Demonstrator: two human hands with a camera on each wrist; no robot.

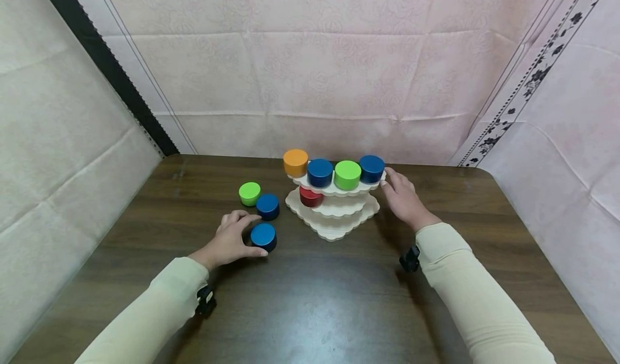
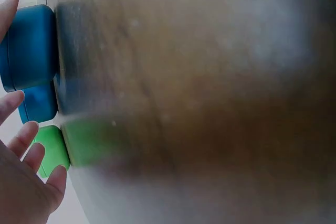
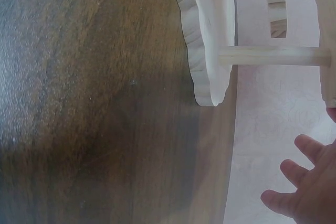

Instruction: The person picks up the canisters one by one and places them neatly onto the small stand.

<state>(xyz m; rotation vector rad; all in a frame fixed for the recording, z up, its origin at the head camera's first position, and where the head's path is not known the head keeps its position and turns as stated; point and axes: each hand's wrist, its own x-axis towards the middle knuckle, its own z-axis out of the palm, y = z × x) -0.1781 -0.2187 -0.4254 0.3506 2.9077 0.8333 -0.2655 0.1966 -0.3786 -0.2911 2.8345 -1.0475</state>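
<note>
Dark wood grain is running under everything in the head view, where your left hand [image 1: 231, 240] is curling its fingers and thumb round a blue disc [image 1: 263, 236] that is sitting on the table [image 1: 310, 299] in front of you. A second blue disc [image 1: 267, 206] and a green disc [image 1: 249, 193] are lying just beyond it, touching or nearly touching each other. Your right hand [image 1: 403, 198] is resting with relaxed fingers against the right edge of the top shelf of a pale wooden tiered stand [image 1: 334, 213]. That shelf is carrying an orange disc [image 1: 295, 162], two blue ones and a green one in a row, and a red disc [image 1: 310, 196] is sitting on the shelf beneath.

Looking from the left wrist, you are seeing the held blue disc [image 2: 29, 45] at the left edge, the other blue disc [image 2: 39, 103] below it and the green disc [image 2: 52, 150] lower still, with your fingers [image 2: 31, 156] spreading beside them; the table is blurring across the rest.

Looking from the right wrist, the stand [image 3: 210, 40] is showing its scalloped shelves and dowels side-on, and your fingertips [image 3: 294, 174] are lying loosely open at the lower right.
</note>
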